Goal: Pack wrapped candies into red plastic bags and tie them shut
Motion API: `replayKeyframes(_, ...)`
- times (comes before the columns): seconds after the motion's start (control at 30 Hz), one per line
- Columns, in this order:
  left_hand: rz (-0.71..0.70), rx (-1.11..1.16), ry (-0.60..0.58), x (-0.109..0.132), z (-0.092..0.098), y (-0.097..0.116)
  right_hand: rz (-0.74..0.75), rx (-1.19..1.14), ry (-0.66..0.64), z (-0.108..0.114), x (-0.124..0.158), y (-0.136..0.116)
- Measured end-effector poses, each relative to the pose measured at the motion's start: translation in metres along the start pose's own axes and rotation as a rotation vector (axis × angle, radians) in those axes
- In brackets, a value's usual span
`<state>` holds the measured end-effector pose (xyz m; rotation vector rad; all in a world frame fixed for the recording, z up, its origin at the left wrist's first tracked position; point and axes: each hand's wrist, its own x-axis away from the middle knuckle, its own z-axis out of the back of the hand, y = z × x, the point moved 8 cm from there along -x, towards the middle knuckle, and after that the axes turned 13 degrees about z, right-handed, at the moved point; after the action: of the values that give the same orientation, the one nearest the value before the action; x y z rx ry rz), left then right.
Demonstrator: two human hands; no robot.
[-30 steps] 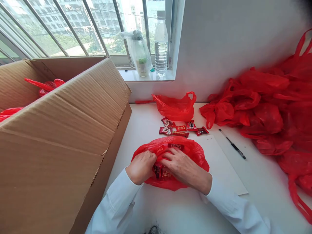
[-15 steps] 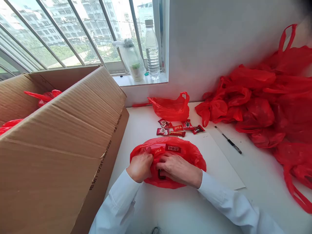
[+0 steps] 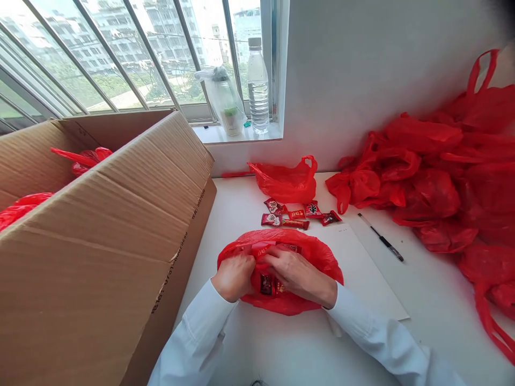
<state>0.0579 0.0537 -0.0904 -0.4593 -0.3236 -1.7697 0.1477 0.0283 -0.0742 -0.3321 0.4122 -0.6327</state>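
A red plastic bag (image 3: 281, 306) lies on the table, its mouth spread wide. Inside it show small wrapped snacks, among them a red packet with white lettering (image 3: 263, 247) and a dark-wrapped one (image 3: 266, 284). My left hand (image 3: 235, 274) reaches over the bag's left side, fingers curled and partly hidden. My right hand (image 3: 298, 272) comes in from the right, its bent fingers pinched together near the red packet; what they hold is hidden. Beyond the bag lie several red snack packets (image 3: 296, 214) in a loose group.
A large cardboard box (image 3: 120, 214) with red bags inside stands at left. Behind the snacks sits another open red bag (image 3: 286, 182). Red bags (image 3: 438, 177) are heaped at right, near a pen (image 3: 382, 238) and a white sheet (image 3: 362, 268). A water bottle (image 3: 258, 91) stands on the sill.
My right fingers have moved slightly up inside the bag, so the dark-wrapped snack and a red-gold one beside it show more. The whole view has shifted slightly. The loose snacks stay put.
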Motion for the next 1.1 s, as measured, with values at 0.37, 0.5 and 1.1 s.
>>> replayKeyframes(0.37,0.017,-0.18,-0.069,0.009,0.007,0.01,-0.211,0.25,-0.15,-0.026,-0.007,0.038)
replayKeyframes(0.5,0.024,-0.157,-0.065,0.006,0.004,0.007,-0.23,0.249,-0.168,-0.017,-0.004,0.037)
replayKeyframes(1.1,-0.121,0.04,0.123,0.033,0.025,0.033,-0.025,0.257,-0.042,0.037,0.031,0.022)
